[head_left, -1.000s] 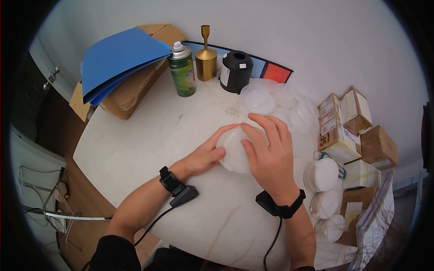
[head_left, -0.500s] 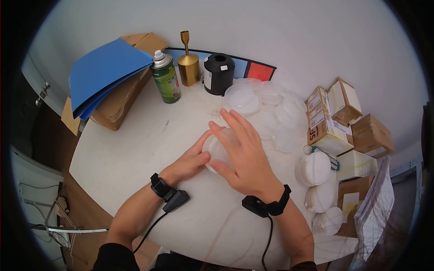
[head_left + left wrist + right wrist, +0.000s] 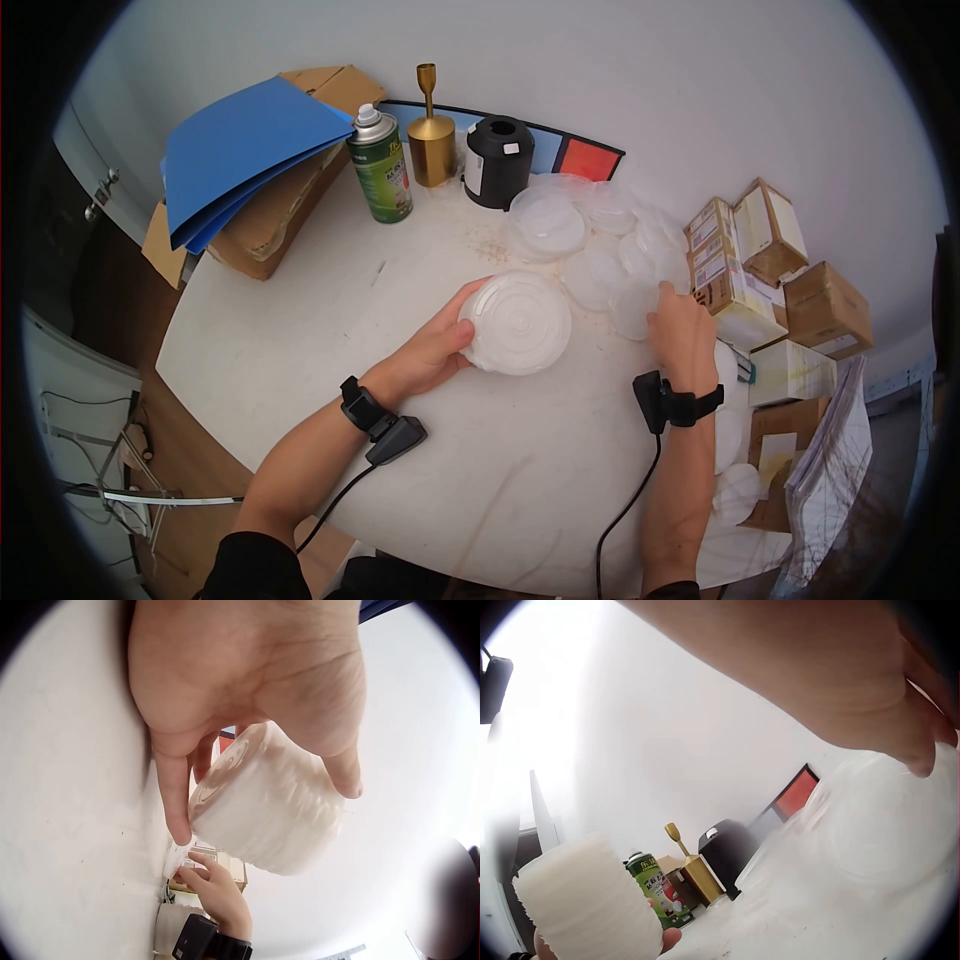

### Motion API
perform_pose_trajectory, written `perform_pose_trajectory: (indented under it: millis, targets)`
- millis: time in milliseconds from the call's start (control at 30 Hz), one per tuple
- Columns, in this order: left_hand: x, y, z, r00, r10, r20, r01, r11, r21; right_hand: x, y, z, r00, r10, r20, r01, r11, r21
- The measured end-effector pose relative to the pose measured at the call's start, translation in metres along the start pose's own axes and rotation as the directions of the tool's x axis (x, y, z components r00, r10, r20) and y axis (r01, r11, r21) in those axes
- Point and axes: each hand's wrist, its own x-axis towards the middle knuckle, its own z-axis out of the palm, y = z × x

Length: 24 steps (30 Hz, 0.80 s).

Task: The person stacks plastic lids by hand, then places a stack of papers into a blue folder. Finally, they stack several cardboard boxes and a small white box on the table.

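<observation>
My left hand (image 3: 430, 352) grips a thick round white stack (image 3: 520, 322) from its left side, thumb near the top rim. The left wrist view shows the same stack (image 3: 277, 802) tilted, with a ringed clear disc on one end and an uneven white side. Over at the right, my right hand (image 3: 685, 338) is at the edge of a spread of translucent round lids (image 3: 592, 278), its fingers curled. The right wrist view has its thumb and fingertips pinching the edge of a lid (image 3: 885, 817); the far fingers are partly hidden.
Behind stand a green spray can (image 3: 381, 170), a gold candle holder (image 3: 432, 145) and a black cylinder (image 3: 497, 165). Blue folders (image 3: 250, 150) lie on a carton at the left. Cardboard boxes (image 3: 828, 308) and more round white stacks (image 3: 737, 494) line the right side.
My right hand has left the white stack and moved right to the translucent lids. My left hand still grips the stack, whose ringed top now shows fully.
</observation>
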Motion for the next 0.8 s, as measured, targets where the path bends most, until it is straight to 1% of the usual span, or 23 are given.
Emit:
perform_pose_trajectory:
  millis: [100,200,300,400,500,600,700,800]
  targets:
    - [0.000,-0.001,0.000,1.000,-0.002,-0.004,0.002,1.000,0.003,0.000,-0.013,-0.003,1.000,0.003,-0.015,-0.001,0.993,0.117]
    - [-0.001,0.001,0.002,1.000,-0.005,-0.013,0.006,1.000,0.005,0.002,-0.021,0.000,0.998,0.060,-0.008,-0.058,0.983,0.175]
    - [0.000,0.001,0.001,1.000,-0.006,-0.007,0.006,1.000,0.006,0.001,-0.022,0.004,1.000,-0.001,-0.003,0.001,0.976,0.217]
    - [0.000,0.000,0.000,1.000,-0.005,-0.009,0.005,1.000,0.006,0.001,-0.024,0.001,0.999,0.000,0.049,-0.013,0.961,0.275]
    - [0.000,-0.001,-0.001,1.000,-0.017,-0.011,0.017,1.000,-0.007,0.001,-0.024,0.007,1.000,-0.017,0.006,0.014,0.956,0.293]
    - [0.000,-0.001,-0.002,1.000,0.001,0.008,-0.001,1.000,-0.013,0.005,-0.023,0.013,1.000,-0.027,-0.006,0.027,0.949,0.314]
    - [-0.001,-0.001,-0.001,1.000,0.000,0.004,0.000,1.000,-0.018,0.007,-0.019,0.009,0.998,-0.046,0.037,0.028,0.923,0.384]
    - [0.000,0.000,0.000,1.000,-0.004,0.003,0.005,1.000,-0.027,0.007,-0.022,0.014,1.000,-0.013,0.029,0.003,0.950,0.311]
